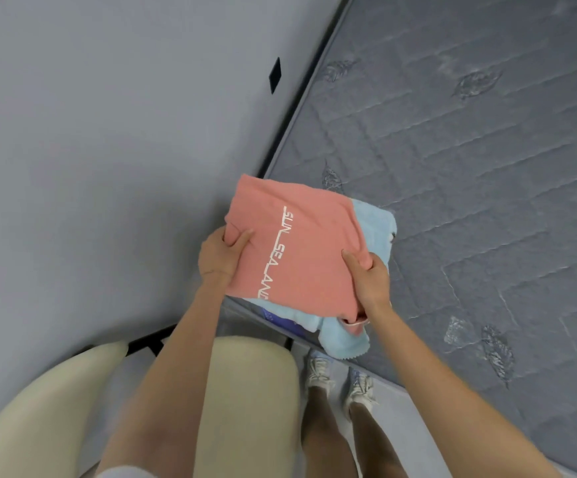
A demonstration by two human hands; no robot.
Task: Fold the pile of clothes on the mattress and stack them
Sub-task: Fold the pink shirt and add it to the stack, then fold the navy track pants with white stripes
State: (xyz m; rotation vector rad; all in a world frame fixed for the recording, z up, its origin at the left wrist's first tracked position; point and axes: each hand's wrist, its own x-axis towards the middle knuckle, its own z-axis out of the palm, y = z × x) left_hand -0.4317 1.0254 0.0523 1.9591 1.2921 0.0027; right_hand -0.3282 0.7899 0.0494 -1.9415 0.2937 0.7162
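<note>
A folded coral-pink shirt (300,243) with white lettering lies on top of a folded light blue garment (373,222), at the near corner of the grey quilted mattress (469,167). My left hand (221,253) grips the pink shirt's left edge, thumb on top. My right hand (369,277) grips its right edge, thumb on top and fingers underneath. The blue garment sticks out beyond the pink one at the far right and at the near side, where a corner hangs past the mattress edge. A bit of dark blue fabric (268,313) shows under the pile.
A grey wall (107,150) with a small black diamond mark (275,74) runs along the mattress's left side. Below are my beige shorts (252,391) and my sneakers (338,377) on the pale floor.
</note>
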